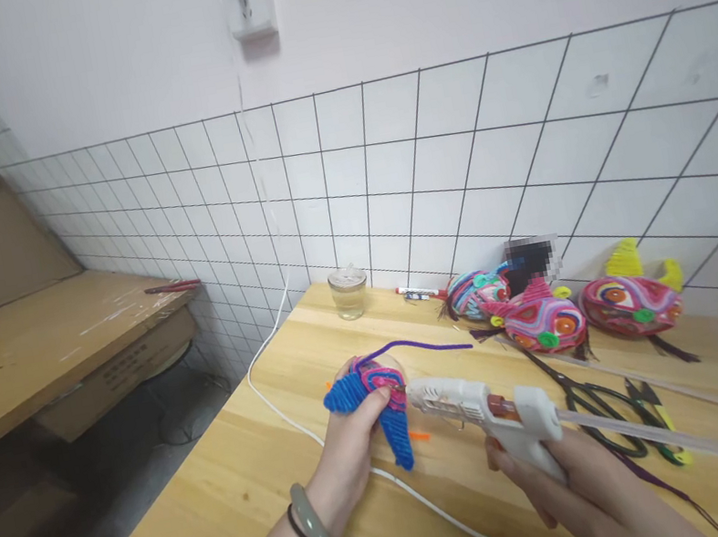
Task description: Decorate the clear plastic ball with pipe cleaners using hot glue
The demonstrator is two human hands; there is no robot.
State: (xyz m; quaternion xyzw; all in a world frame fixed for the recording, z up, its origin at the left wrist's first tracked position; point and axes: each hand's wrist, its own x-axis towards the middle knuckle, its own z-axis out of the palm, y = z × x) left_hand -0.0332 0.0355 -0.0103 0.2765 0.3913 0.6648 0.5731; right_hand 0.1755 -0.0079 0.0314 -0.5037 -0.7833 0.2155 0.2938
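Hands [355, 445]: one glue gun [488, 412], one pipe-cleaner piece [374, 395]; three finished ornaments [541, 320].

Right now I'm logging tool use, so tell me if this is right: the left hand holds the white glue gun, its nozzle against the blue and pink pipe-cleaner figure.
Not quite. The head view shows the right hand holding the white glue gun; the left hand holds the blue and pink pipe-cleaner figure. The nozzle does meet the figure.

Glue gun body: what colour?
White glue gun, orange-brown section near the back, gripped by the right hand; head view.
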